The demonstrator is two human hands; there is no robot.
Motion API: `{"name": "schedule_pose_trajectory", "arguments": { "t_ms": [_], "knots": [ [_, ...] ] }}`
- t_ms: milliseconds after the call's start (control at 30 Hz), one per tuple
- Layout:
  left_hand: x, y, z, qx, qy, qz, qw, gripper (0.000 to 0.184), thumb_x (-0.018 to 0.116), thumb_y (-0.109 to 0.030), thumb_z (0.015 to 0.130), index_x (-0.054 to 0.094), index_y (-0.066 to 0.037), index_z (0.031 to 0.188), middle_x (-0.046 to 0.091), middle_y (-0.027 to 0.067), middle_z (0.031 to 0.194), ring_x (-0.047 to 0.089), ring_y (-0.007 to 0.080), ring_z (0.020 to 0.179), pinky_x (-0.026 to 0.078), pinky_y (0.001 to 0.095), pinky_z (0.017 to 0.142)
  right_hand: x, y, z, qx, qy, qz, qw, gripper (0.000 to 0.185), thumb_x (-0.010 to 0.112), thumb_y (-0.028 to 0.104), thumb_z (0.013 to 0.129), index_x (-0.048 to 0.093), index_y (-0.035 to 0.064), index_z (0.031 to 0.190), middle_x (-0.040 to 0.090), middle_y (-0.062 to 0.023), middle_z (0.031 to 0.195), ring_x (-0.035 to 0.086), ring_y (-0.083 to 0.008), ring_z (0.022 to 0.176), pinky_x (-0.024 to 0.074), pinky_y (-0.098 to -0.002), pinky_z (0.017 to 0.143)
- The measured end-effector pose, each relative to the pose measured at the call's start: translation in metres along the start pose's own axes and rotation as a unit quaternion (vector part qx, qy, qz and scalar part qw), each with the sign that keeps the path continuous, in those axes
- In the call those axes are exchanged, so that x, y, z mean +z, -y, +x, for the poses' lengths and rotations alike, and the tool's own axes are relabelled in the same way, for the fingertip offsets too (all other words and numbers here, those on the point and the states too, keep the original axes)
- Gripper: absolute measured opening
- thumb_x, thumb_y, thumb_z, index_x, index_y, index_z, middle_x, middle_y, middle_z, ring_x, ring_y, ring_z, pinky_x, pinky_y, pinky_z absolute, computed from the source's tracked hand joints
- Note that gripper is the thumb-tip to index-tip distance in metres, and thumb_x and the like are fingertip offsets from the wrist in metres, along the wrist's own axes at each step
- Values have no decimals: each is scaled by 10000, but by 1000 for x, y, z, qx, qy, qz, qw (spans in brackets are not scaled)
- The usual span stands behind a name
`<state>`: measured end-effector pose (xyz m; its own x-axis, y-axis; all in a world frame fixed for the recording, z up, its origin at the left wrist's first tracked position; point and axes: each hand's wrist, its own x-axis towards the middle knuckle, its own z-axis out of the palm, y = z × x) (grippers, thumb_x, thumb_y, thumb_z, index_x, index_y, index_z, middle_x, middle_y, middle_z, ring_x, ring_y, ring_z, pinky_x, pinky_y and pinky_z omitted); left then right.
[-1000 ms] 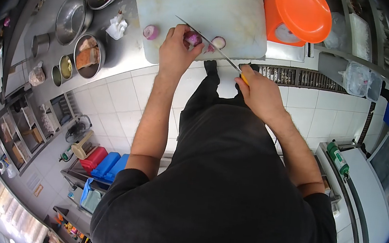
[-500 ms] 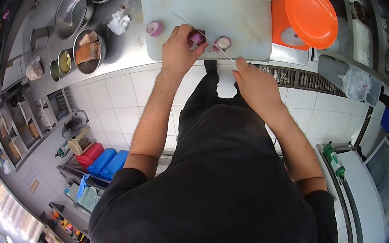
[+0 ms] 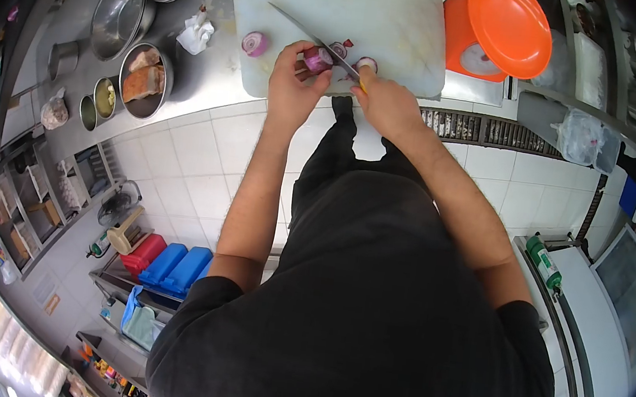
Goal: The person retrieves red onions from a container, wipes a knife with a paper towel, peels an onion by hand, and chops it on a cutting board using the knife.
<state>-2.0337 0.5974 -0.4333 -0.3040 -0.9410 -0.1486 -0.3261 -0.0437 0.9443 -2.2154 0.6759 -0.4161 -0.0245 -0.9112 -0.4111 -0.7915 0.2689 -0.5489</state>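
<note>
Pinching glossy, rounded purple onion (image 3: 319, 60) with left fingers (image 3: 294, 48), right fingers (image 3: 369, 77) gripping slender metal knife (image 3: 304, 31)

left grip (image 3: 298, 79) holds red onion (image 3: 317, 59) | right grip (image 3: 380, 100) holds knife (image 3: 313, 39) | cut onion (image 3: 255, 44) on cutting board (image 3: 348, 2)

Two hands (image 3: 293, 90), one knife (image 3: 310, 37), one cutting board (image 3: 340, 5), perhaps four onion pieces (image 3: 317, 60) on it
</note>
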Motion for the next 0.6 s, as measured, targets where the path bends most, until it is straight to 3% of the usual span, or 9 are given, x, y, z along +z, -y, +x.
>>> {"name": "schedule_pose_trajectory", "arguments": {
  "t_ms": [67,167,300,367,467,600],
  "knots": [
    [-4,12,3,-26,12,-92,995,507,734,50,874,581,-29,1351,669,133,1231,711,239,1100,600,369,973,-3,-9,4,-22,-21,-6,1000,353,621,277,1041,527,12,1255,745,-199,916,730,-430,895,570,-559,768],
    [-8,17,4,-35,30,-87,995,537,698,75,867,557,-30,1375,663,132,1300,696,225,1152,585,351,997,-10,-21,7,-29,-78,-24,996,333,631,273,1024,570,25,1237,750,-183,942,734,-410,923,579,-545,779],
    [-3,8,9,41,70,40,996,546,743,34,857,567,-42,1368,660,130,1284,696,230,1115,585,352,947,-26,-30,11,-8,-132,-53,990,291,617,255,1012,610,40,1207,746,-181,953,732,-399,941,583,-530,801],
    [4,-1,11,126,69,149,978,540,777,-4,866,578,-53,1366,655,115,1277,689,197,1088,578,328,910,-24,-30,17,-2,-90,-63,994,298,596,240,1012,607,44,1236,748,-188,967,732,-404,947,581,-531,818],
    [11,5,20,139,72,205,966,554,831,-52,840,595,-39,1341,658,110,1244,695,206,1054,579,338,882,-25,-28,18,14,-59,-58,996,308,571,222,1009,607,47,1259,750,-196,984,730,-415,960,578,-536,839],
    [10,15,22,95,49,94,990,629,848,-31,813,553,-45,1368,646,110,1233,687,201,1072,573,335,898,-32,-29,16,51,-72,-29,996,287,557,205,997,613,31,1219,743,-221,1049,723,-425,995,571,-549,851]
  ]
}}
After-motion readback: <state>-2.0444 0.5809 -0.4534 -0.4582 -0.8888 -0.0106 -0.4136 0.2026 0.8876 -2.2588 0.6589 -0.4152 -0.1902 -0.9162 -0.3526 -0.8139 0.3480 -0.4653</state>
